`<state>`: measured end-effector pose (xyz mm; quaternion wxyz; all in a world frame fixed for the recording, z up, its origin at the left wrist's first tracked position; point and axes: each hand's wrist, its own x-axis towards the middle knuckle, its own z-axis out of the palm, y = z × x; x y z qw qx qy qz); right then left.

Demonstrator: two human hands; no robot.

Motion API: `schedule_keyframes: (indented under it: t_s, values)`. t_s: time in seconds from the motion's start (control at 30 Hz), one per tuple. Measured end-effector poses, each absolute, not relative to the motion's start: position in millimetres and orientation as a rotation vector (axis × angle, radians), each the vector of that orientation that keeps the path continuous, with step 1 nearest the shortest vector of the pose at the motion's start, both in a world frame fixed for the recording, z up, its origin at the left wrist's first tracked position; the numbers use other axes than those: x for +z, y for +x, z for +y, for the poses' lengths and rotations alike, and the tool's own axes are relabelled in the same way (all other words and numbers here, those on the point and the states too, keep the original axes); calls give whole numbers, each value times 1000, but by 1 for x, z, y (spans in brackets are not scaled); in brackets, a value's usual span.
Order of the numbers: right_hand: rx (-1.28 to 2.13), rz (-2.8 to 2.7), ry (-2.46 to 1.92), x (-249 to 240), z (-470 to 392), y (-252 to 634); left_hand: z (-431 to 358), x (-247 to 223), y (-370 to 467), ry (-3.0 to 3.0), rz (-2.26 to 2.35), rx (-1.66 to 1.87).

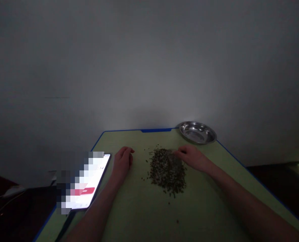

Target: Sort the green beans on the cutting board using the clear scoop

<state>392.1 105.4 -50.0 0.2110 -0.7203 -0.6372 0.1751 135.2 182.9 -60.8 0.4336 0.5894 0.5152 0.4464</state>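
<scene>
A pile of small dark seeds or beans mixed with whitish bits lies spread on the pale green tabletop. At its upper right edge is my right hand, thumb and fingers pinched together. Something greyish and see-through seems to extend from the fingertips over the pile, too dim to name. My left hand rests on the table left of the pile, apart from it, its fingers curled in with nothing visible in them.
A shallow oval steel bowl stands at the far right corner. On the left, close to my left forearm, a lit phone or tablet leans at the table's edge. A grey wall rises behind the blue-rimmed table, and a few loose seeds lie around the pile.
</scene>
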Motion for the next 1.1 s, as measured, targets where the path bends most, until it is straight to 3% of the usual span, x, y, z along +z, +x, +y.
schedule_keyframes:
  t_s: [0.6, 0.9, 1.1]
  values:
    - [513, -1943, -1961, -45, 115, 357, 183, -65, 136, 1435, 1247, 1141]
    - [412, -1909, -2101, -33, 98, 412, 182, -61, 137, 1461, 1283, 1119]
    - [432, -1921, -2113, -42, 99, 402, 184, -63, 137, 1477, 1289, 1118]
